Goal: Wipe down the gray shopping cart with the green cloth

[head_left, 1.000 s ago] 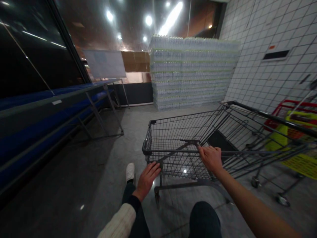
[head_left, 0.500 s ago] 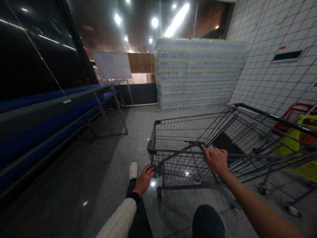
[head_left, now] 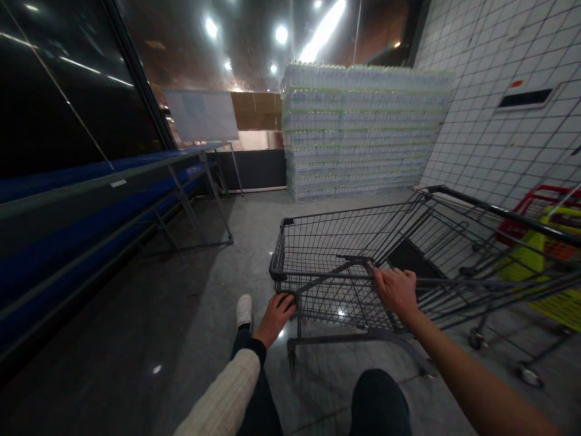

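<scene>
A dark grey wire shopping cart (head_left: 336,297) stands side-on in front of me, its basket holding nothing I can see. My right hand (head_left: 397,293) is closed around the upper side rail of the basket. At the cart's front end, low under the corner bumper, is my left hand (head_left: 278,312). Its fingers are bent over a small dark thing against the front of the frame, and what this is stays hidden. A front caster (head_left: 292,358) shows just below that hand.
A tall stack of shrink-wrapped bottles (head_left: 363,133) stands by the window. At left runs a metal-framed table (head_left: 158,163) with blue surfaces. Yellow and red carts (head_left: 540,254) are at right beside the white tiled wall (head_left: 490,72). My white shoe (head_left: 244,310) is on the grey floor.
My left hand has moved slightly right and up, closer against the cart's front corner. My right hand keeps its hold on the rail. The view has shifted a little.
</scene>
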### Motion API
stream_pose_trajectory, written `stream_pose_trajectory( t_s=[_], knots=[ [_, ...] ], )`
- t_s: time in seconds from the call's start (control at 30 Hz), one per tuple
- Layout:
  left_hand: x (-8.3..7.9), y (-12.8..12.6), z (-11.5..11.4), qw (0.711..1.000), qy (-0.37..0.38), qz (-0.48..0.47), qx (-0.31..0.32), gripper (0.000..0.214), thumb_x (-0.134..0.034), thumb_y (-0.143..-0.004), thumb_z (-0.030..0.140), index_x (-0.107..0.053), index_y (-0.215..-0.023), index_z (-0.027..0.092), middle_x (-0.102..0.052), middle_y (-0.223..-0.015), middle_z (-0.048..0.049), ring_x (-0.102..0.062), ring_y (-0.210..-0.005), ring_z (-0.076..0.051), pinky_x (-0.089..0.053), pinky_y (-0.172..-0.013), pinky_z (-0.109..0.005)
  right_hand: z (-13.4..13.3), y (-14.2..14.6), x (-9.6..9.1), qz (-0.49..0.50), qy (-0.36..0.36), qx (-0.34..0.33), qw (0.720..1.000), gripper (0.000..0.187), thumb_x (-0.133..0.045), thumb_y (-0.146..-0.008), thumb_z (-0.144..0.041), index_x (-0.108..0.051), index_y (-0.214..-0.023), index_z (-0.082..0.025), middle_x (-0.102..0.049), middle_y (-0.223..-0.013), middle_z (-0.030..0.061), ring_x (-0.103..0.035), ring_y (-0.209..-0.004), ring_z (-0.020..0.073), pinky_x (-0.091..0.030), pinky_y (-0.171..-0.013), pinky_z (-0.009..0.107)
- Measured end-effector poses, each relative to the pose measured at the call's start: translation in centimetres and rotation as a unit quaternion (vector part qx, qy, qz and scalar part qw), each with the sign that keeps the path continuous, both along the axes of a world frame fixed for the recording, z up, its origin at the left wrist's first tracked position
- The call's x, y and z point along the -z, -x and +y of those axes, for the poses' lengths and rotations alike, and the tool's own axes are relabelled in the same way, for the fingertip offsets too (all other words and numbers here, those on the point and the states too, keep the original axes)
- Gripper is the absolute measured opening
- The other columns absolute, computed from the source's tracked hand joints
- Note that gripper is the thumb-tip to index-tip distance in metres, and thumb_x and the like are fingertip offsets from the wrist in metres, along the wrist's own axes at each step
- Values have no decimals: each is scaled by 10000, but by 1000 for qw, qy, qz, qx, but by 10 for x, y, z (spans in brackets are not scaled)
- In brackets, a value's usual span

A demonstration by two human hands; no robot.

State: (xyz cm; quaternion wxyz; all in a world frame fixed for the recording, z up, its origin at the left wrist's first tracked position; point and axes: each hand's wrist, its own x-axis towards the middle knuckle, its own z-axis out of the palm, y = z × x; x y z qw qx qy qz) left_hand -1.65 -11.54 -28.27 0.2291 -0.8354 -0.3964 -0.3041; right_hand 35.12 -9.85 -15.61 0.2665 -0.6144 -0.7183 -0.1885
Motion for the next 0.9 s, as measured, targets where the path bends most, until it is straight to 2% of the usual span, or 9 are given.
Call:
stream_pose_trajectory(
  t_s=[0.1, 0.17, 0.3, 0.37, 0.47, 0.63, 0.73, 0.8, 0.9],
  knots=[
    [2, 0, -9, 1000, 27, -5, -5, 231, -485, -902, 92, -677, -966, 202, -657, -1124, -68, -513, -1143, -218, -505, -917, -430, 0, 2, -1, 7, -1, 7, 1000, 518, -317, -994, -398, -634, -633, -205, -672, -636, 35, -534, -725, 179, -210, -783, 356],
    [-14, -8, -11, 999, 25, -16, 15, 241, -476, -912, 100, -668, -1016, 202, -652, -1145, -69, -501, -1175, -217, -503, -931, -426, 0, 2, 0, 11, -1, 6, 1000, 515, -321, -992, -399, -636, -635, -206, -665, -625, 34, -532, -725, 178, -208, -780, 355],
    [-59, -40, -3, 996, -33, -26, 75, 253, -488, -924, 130, -645, -1098, 226, -619, -1247, -60, -438, -1271, -215, -446, -1022, -452, 0, 0, 1, 14, 2, 1, 1000, 505, -328, -990, -400, -638, -644, -204, -683, -658, 35, -529, -730, 173, -203, -786, 355],
    [-69, -53, 5, 993, -59, -23, 97, 237, -512, -916, 130, -649, -1083, 229, -622, -1250, -43, -437, -1267, -211, -430, -1039, -450, -1, -1, 0, 12, 5, 4, 1000, 504, -327, -990, -400, -639, -647, -204, -687, -667, 37, -529, -732, 174, -204, -785, 355],
    [-58, -59, 12, 993, -58, -12, 102, 219, -529, -906, 123, -662, -1043, 230, -640, -1218, -34, -460, -1228, -202, -426, -1035, -449, -2, 0, -1, 10, 9, 5, 1000, 507, -329, -990, -395, -637, -636, -203, -684, -656, 36, -526, -718, 171, -205, -779, 355],
    [-3, -38, 4, 996, 39, 26, 72, 173, -551, -889, 126, -675, -967, 219, -641, -1207, -42, -477, -1199, -205, -442, -1013, -448, -2, 3, -3, 18, 10, 9, 1000, 509, -336, -989, -389, -635, -622, -201, -682, -644, 35, -521, -706, 167, -202, -778, 355],
    [16, -26, -5, 995, 89, 31, 39, 178, -551, -873, 95, -679, -933, 204, -660, -1165, -43, -490, -1176, -201, -477, -972, -408, -1, 4, -4, 17, 11, 15, 1000, 496, -344, -990, -378, -636, -632, -199, -694, -670, 33, -522, -711, 164, -199, -781, 357],
    [13, -27, -10, 995, 89, 18, 44, 199, -528, -884, 92, -679, -958, 199, -670, -1139, -54, -490, -1179, -196, -487, -959, -392, -1, 5, -4, 16, 11, 18, 1000, 491, -345, -992, -369, -635, -634, -197, -699, -683, 31, -529, -718, 161, -200, -783, 355],
    [-16, -46, -12, 995, 43, -6, 93, 230, -495, -918, 132, -666, -1051, 208, -664, -1167, -61, -464, -1227, -200, -466, -996, -413, -2, 4, -3, 18, 4, 16, 1000, 488, -350, -991, -369, -644, -641, -198, -697, -682, 33, -535, -728, 160, -201, -779, 352]
  ],
)
